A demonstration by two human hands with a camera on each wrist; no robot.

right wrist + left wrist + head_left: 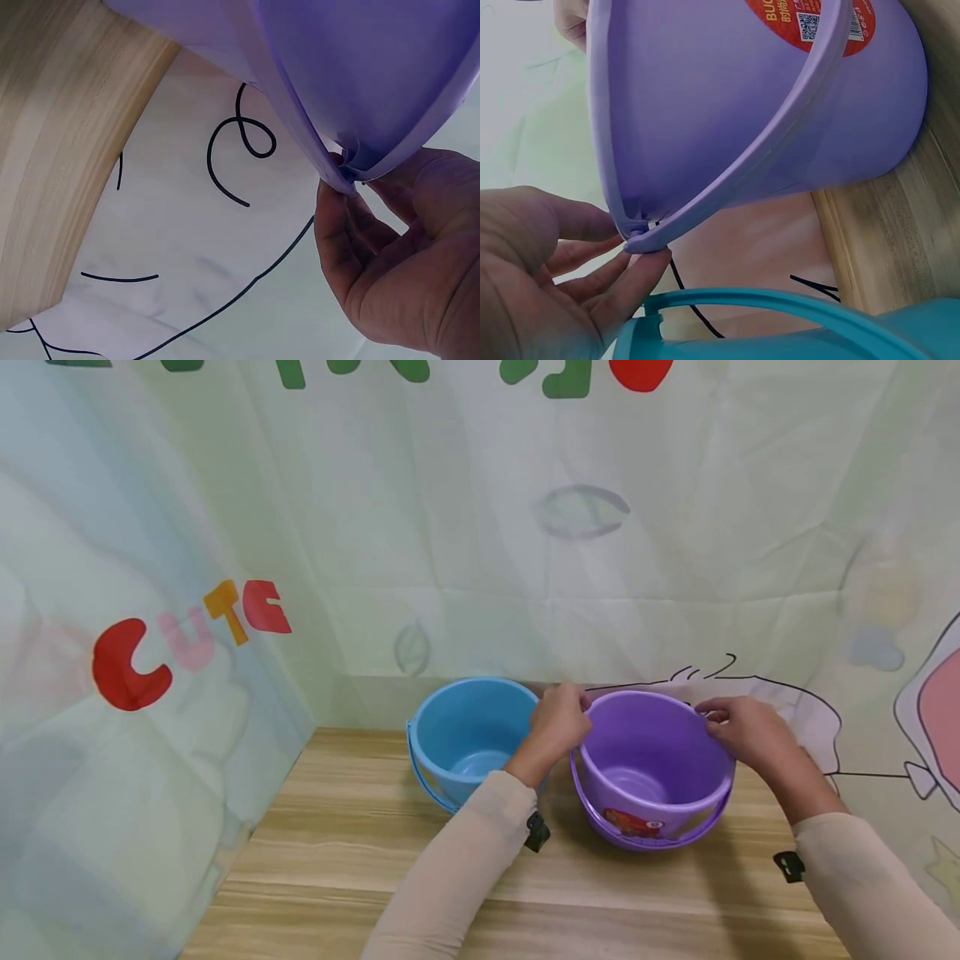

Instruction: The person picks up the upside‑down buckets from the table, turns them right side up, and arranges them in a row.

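A purple bucket (652, 743) stands upright at the back of the wooden table, its handle (761, 146) hanging down over the front below a red label (810, 22). On its left side, my left hand (558, 722) pinches the rim where the handle joins. The right hand (753, 739) grips the matching joint on the opposite side, thumb and fingers about the rim, as the right wrist view shows. Just left of the purple bucket is a light blue bucket (472, 731), partly hidden by my left hand and forearm. The insides of both buckets show no contents.
Printed cloth (480, 552) hangs behind the table and along its left side, with coloured letters (131, 664) on it. The wooden tabletop (337, 843) reaches toward me from the buckets. A small black clip-like piece (537, 832) sits at my left wrist.
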